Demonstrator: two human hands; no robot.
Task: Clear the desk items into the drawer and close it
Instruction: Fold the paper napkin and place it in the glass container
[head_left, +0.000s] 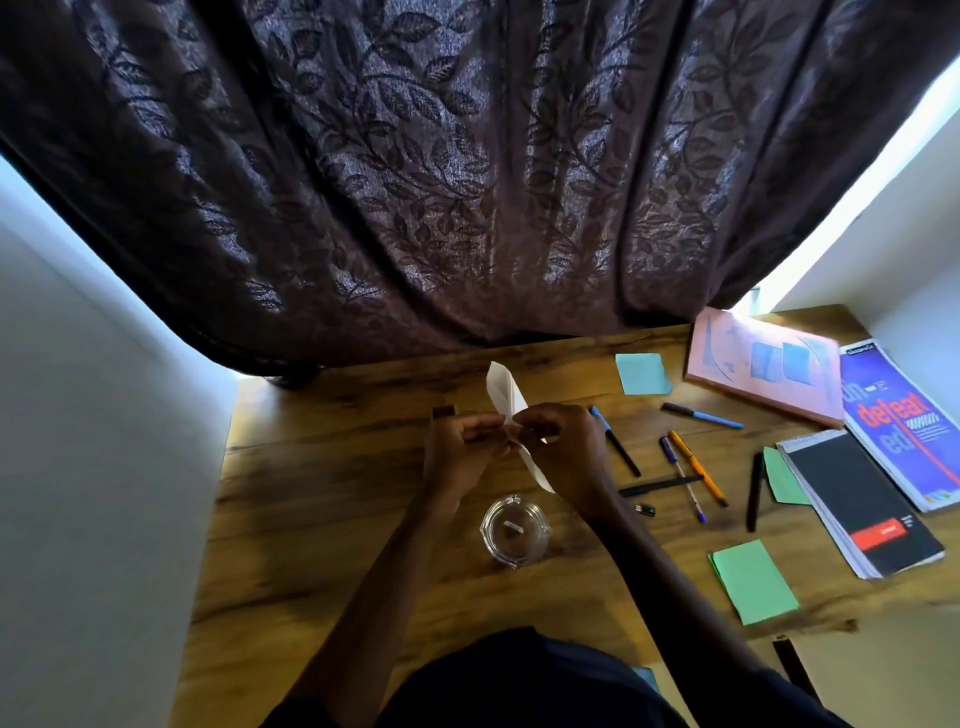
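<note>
Above the middle of the wooden desk (322, 519), my left hand (460, 449) and my right hand (563, 447) both pinch a folded white paper (505, 392). It stands on edge between them, one end pointing away and the other poking out below my right hand. Several pens (685, 470) lie scattered to the right. A blue sticky note (642, 373) lies behind them and a green one (753, 581) in front. The drawer is not in view.
A clear glass ashtray (514, 530) sits just below my hands. At the right lie a pink book (763, 366), a blue magazine (904, 421) and a black spiral notepad (862, 501). A small dark block (444, 412) lies left of my hands. A dark curtain (467, 182) hangs behind the desk.
</note>
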